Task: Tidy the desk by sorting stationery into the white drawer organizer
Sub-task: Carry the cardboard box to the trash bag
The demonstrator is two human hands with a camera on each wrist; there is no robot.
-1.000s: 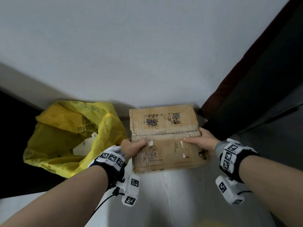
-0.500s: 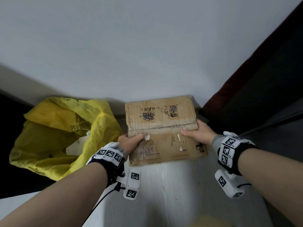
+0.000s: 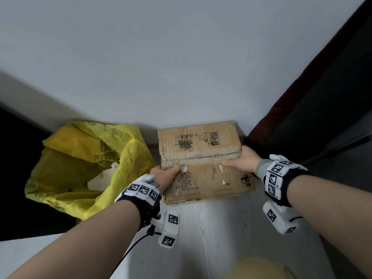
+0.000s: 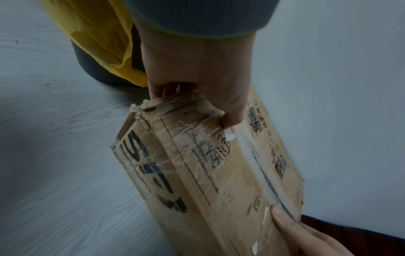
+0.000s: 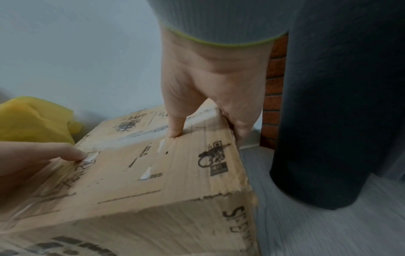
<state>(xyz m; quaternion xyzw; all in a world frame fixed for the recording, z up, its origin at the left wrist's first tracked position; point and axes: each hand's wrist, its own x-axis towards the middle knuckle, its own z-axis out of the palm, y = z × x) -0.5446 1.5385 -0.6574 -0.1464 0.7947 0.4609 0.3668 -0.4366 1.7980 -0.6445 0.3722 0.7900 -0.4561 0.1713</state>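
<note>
A worn, taped cardboard box (image 3: 201,158) with black print is held low over the pale floor, close to the wall. My left hand (image 3: 167,174) grips its left edge, thumb on top (image 4: 230,110) and fingers curled round the side. On the opposite edge, my right hand (image 3: 241,162) grips the same way, its thumb pressing the top flap (image 5: 175,128). The box's flaps lie closed along a taped seam (image 5: 140,133). No white drawer organizer or stationery shows in any view.
A dark bin lined with a yellow plastic bag (image 3: 80,162) stands just left of the box, with white scraps inside. A dark curtain (image 3: 322,97) hangs at the right, over a brick-patterned surface (image 5: 274,86). A white wall (image 3: 181,57) rises behind. Pale wood-grain floor (image 3: 211,228) lies in front.
The box and both hands have drifted slightly farther toward the wall. Both grips stay the same.
</note>
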